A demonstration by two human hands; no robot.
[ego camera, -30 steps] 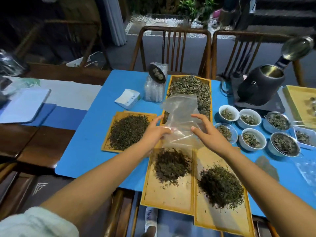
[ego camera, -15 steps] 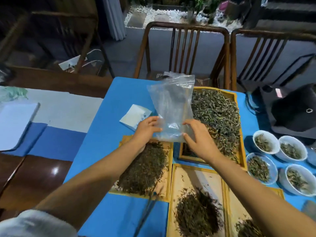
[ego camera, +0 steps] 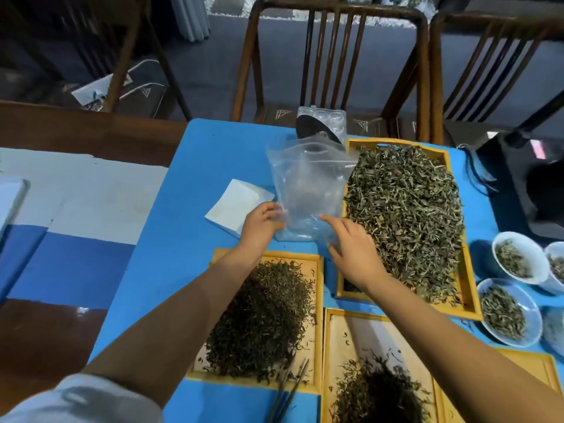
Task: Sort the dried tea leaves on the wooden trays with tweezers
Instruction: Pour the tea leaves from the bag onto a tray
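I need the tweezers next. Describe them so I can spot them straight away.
Start at the blue table, then find the near-left wooden tray of dark tea. The tweezers lie across its front edge, tips in the leaves: the only thin metal tool there.

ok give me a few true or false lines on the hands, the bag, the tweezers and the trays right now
1. Both hands, left and right, hold the clear plastic bag. True.
2. The tweezers are in the right hand. False: they lie at the near edge of the left tray.
3. The bag is full of tea. False: it looks empty.
4. The far tray holds lighter, greener leaves than the left tray. True.
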